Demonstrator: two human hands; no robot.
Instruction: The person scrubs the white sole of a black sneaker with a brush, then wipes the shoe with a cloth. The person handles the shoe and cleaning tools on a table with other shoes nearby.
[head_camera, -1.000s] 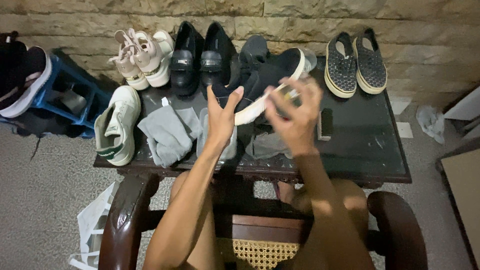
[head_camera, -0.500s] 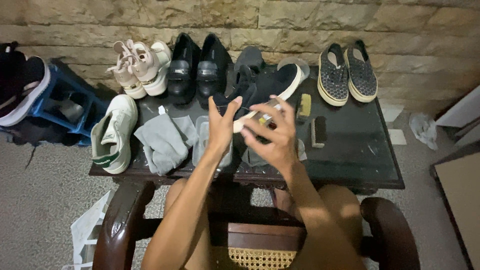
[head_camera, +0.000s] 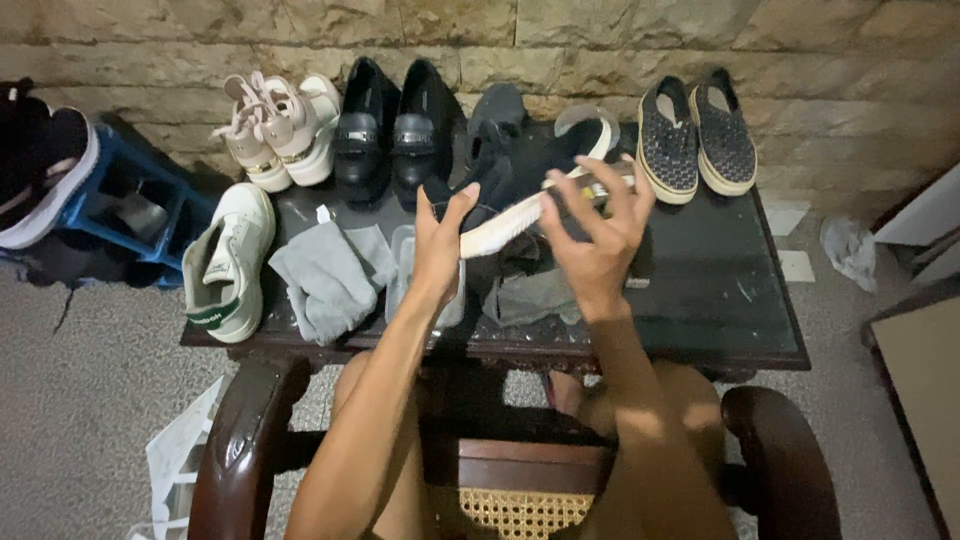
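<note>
Black shoe: head view, I see a dark sneaker with a white sole (head_camera: 520, 205) lifted over the dark glass table (head_camera: 700, 300), sole turned toward me.
Left hand: my left hand (head_camera: 440, 245) grasps the sneaker's heel end, thumb up along the sole.
Right hand: my right hand (head_camera: 597, 235) has fingers spread over the toe end and seems to pinch a small object against it; I cannot tell what it is.
Step in hand: I judge this as working on the sneaker's sole edge while it is held off the table.
Next move: calls for a firm left grip and steady turning.
Near the sneaker: grey cloth (head_camera: 325, 280) to its left, white sneaker (head_camera: 228, 265) beyond that, black loafers (head_camera: 385, 130) behind, patterned slip-ons (head_camera: 695, 140) to its right.
</note>
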